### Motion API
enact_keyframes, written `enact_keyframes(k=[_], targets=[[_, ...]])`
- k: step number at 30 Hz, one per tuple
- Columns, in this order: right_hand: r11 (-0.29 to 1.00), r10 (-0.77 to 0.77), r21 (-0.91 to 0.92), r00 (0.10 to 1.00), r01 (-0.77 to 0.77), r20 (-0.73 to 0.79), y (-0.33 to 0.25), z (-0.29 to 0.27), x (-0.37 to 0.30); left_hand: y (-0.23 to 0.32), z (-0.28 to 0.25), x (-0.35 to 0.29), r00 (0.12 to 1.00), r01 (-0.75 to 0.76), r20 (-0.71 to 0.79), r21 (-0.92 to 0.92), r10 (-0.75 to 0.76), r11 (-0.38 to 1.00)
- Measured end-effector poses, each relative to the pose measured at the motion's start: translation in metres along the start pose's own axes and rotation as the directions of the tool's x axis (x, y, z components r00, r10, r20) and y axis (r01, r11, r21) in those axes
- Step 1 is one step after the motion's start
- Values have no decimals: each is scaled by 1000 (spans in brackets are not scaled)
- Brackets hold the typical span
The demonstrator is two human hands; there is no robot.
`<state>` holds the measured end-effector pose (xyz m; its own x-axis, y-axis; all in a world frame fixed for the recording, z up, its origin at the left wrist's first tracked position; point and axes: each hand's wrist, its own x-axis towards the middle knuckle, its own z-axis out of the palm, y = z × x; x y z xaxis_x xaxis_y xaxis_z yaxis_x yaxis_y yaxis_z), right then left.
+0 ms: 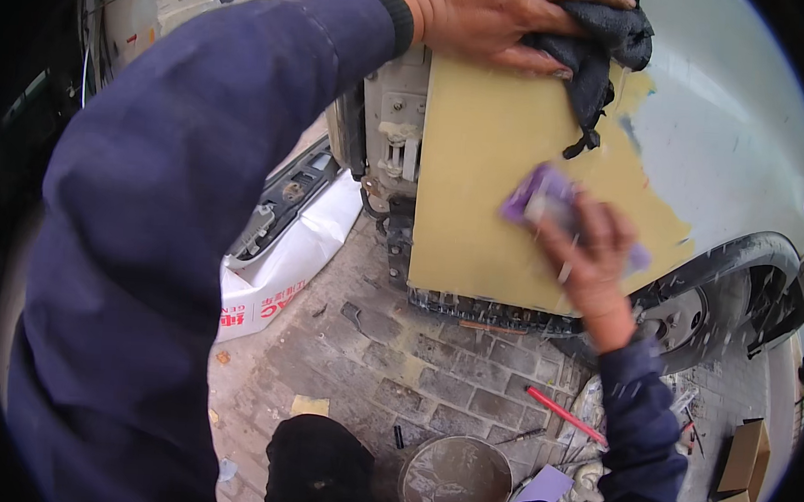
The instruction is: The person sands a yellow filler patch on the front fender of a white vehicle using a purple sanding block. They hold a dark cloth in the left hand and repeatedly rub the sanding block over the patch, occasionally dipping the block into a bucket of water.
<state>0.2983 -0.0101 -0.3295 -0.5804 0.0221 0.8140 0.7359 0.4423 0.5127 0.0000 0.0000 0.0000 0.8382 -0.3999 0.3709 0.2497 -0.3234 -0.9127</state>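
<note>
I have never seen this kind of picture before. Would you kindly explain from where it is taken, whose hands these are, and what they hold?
No machine here: these are a person's bare hands, seen from a fisheye camera on their head, so edges bend. The left hand holds a dark cloth at the top of a yellow panel area. The right hand holds a blurred purple sheet over that area. A wheel is nearby. Below are a bucket and, on the paving, a red stick.
</note>
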Motion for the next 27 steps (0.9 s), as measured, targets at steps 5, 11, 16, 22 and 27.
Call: enact_keyframes(k=[5,11,16,22,27], targets=[[960,-233,224,922,168,309,-118,12,64,0,-6,4,1000,14,16,-18,-14,1000],[973,-228,94,916,208,329,7,-70,38,-3,-1,-2,998,-44,-34,96,47,994],[974,-224,46,938,220,264,36,-78,16,2,6,-5,997,-16,-73,26,18,1000],[922,-384,161,882,351,273,-30,-31,51,0,-4,6,996,-48,-72,51,52,998],[926,-376,112,856,361,354,42,-83,30,-1,4,2,995,-53,-78,56,57,997]])
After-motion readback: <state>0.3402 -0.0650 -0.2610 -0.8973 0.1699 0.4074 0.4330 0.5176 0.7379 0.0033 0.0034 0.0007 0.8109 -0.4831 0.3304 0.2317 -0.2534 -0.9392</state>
